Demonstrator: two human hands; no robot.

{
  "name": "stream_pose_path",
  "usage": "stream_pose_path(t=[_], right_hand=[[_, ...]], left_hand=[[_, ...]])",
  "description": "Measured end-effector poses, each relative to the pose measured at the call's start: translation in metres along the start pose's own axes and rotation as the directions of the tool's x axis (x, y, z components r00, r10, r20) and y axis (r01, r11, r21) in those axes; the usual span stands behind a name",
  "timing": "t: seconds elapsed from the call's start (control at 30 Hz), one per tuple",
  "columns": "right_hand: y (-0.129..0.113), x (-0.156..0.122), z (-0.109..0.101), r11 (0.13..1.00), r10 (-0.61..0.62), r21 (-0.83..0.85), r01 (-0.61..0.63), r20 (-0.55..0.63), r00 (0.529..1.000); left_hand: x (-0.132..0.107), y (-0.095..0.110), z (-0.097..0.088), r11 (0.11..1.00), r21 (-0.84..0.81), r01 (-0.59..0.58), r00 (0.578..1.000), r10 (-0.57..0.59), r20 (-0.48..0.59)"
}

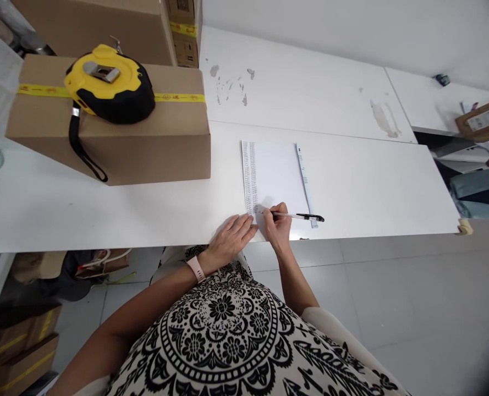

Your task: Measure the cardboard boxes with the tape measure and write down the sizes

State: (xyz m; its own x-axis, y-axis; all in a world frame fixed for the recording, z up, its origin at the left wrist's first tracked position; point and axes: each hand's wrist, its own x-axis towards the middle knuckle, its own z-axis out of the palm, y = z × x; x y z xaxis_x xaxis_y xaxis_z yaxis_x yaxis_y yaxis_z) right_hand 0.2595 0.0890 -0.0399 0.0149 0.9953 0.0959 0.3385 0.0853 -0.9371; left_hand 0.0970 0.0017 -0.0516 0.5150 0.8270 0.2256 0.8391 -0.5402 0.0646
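Observation:
My right hand (276, 223) pinches a pen (300, 216) with its tip on a white sheet of paper (275, 176) near the table's front edge. A column of small print runs down the sheet's left side. My left hand (232, 236) lies flat with fingers stretched out, pressing the sheet's lower left corner. A pink watch band circles that wrist. A second sheet peeks out under the paper's right edge.
A taped cardboard box (116, 132) stands on the white table (372, 187) at left, with a yellow and black tape measure (110, 82) on top. More boxes stand behind it and under the table at left. Another person's arm shows at far right.

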Motion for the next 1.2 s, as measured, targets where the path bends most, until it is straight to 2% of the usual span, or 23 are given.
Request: stream_pose_path(t=[0.17,0.53,0.8,1.2], right_hand=[[0.001,0.000,0.000,1.000,-0.011,-0.008,0.012,0.044,0.999],[-0.001,0.000,0.002,0.999,-0.028,-0.033,0.029,0.041,0.999],[0.000,0.000,0.001,0.998,-0.035,-0.043,0.037,0.048,0.998],[-0.004,-0.001,0.000,0.999,0.002,-0.052,0.001,0.053,0.999]], left_hand=[[0.000,0.000,0.000,1.000,0.005,-0.002,1.000,0.002,-0.007],[0.002,0.000,-0.003,1.000,-0.006,0.007,0.999,-0.007,-0.037],[0.004,0.000,-0.011,1.000,-0.010,0.018,1.000,-0.018,0.002],[0.002,0.000,-0.003,0.998,-0.057,0.020,1.000,-0.019,0.006]])
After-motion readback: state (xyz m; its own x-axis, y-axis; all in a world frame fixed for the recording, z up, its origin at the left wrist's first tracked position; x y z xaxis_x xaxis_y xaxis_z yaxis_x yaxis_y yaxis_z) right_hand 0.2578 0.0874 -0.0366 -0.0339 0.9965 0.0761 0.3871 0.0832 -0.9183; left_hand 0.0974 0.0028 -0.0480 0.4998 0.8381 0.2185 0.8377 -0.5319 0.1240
